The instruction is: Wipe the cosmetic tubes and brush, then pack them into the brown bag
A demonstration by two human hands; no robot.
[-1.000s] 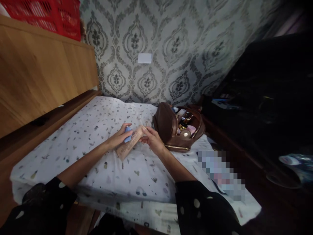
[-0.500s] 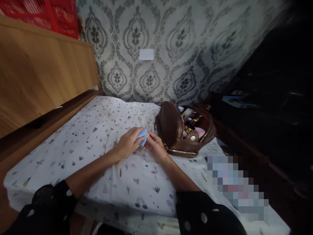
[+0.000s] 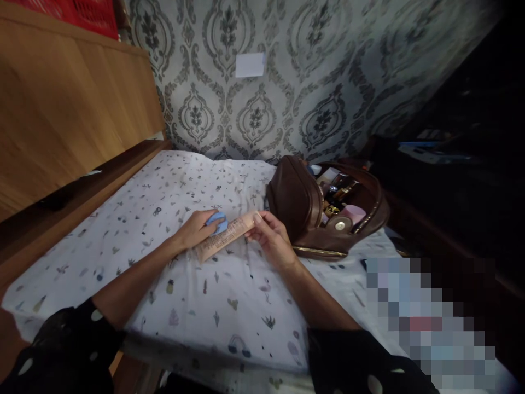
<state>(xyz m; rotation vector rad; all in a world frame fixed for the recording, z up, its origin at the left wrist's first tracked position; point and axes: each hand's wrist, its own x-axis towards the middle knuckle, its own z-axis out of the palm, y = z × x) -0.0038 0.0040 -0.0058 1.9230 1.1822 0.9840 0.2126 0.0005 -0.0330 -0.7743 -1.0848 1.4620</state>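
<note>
My left hand is closed around a small soft blue cloth, pressed against the upper side of a peach-coloured squeeze tube. Dark printed lines run along the tube, and its flat wide end points down to the left. At the tube's other, upper right end, my right hand pinches it between thumb and fingers. Just beyond my right hand sits an unzipped brown leather bag. Inside the bag are a pink round item and several small cosmetics, partly hidden by its flap.
The white patterned sheet covers the surface beneath. A wooden cabinet stands at the left, with a red crate on top. Patterned wallpaper closes off the back. A blurred-out item lies at the right.
The tube, mostly hidden by my hands before, now shows along its length. My hands have moved apart, the left one sliding left with the blue cloth. The camera view has shifted slightly.
</note>
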